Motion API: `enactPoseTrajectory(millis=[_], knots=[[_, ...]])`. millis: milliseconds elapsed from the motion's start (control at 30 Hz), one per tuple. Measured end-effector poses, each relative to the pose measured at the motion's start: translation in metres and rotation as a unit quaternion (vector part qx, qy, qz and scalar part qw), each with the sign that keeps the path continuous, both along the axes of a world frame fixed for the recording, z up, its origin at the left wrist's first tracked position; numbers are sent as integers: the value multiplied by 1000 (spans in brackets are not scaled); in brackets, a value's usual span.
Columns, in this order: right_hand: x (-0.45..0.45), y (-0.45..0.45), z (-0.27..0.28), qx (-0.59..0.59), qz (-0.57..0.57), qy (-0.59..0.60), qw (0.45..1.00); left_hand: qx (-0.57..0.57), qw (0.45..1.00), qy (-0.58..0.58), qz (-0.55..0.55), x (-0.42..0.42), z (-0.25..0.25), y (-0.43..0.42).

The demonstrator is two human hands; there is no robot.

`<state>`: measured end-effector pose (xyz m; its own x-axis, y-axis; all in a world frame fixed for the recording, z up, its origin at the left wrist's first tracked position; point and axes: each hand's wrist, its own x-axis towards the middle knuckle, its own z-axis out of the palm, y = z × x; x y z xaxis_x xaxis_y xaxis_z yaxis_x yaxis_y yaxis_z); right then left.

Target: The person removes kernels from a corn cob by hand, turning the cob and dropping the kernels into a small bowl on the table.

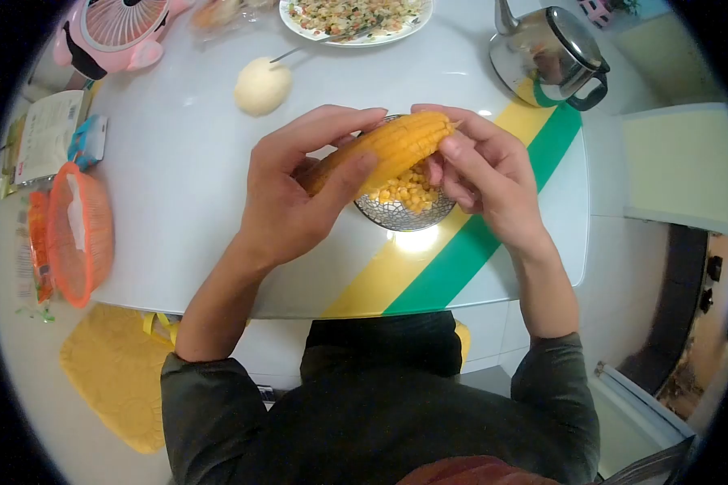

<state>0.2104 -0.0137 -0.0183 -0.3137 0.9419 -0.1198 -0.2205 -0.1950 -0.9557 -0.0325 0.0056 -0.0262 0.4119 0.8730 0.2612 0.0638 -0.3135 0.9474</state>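
A yellow corn cob (pixel 400 149) is held slantwise above a patterned bowl (pixel 404 217). My left hand (pixel 299 178) wraps round the cob's lower left end, thumb along its near side. At the upper right end, my right hand (pixel 489 174) has its thumb pressed on the cob's tip, with the other fingers curled beneath and behind. Loose corn kernels (pixel 412 191) lie in the bowl under the cob. The cob and both hands hide the bowl's far side.
A round pale bun (pixel 263 86) lies beyond my left hand. Farther back is a plate of fried rice (pixel 299 28) with a metal utensil (pixel 303 48). A steel kettle (pixel 542 61) stands back right, a pink fan (pixel 113 36) back left, an orange basket (pixel 97 234) at left.
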Motion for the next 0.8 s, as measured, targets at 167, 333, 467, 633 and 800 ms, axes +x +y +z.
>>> enactPoseTrajectory(millis=[167,333,467,633,800], knots=[[0,-2,-4,38,0,-11,999,88,996,-14,-13,1,-12,7],[-1,-2,-2,28,-4,-18,999,85,996,0,-18,-1,-10,6],[-1,-2,-5,35,0,-19,999,82,996,4,-20,-2,-10,6],[-4,-3,-5,35,-7,-10,999,89,996,12,-20,-4,-9,7],[-4,-3,-3,23,-14,-6,1000,76,997,5,-21,-4,-8,7]])
